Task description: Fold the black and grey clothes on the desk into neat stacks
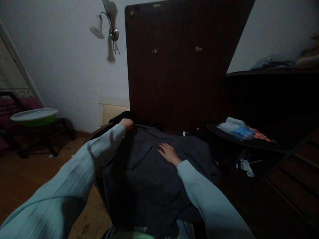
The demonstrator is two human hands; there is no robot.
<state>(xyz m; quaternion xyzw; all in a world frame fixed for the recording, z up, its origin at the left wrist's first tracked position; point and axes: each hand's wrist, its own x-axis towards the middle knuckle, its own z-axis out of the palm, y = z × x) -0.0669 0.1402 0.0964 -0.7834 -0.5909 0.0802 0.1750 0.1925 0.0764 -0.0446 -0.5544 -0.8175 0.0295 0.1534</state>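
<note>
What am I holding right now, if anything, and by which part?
Your left hand appears to grip the dark grey garment by its far edge, toward the left; your right hand lies open on top, gripping nothing.

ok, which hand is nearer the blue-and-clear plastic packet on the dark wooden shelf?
Right. The right hand lies on the dark grey cloth garment, left of the packet; the left hand is farther left, gripping the garment's far edge.

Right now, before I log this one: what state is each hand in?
Left hand: closed, apparently gripping the upper left edge of the dark grey cloth garment.
Right hand: open, palm down on the garment.
</note>
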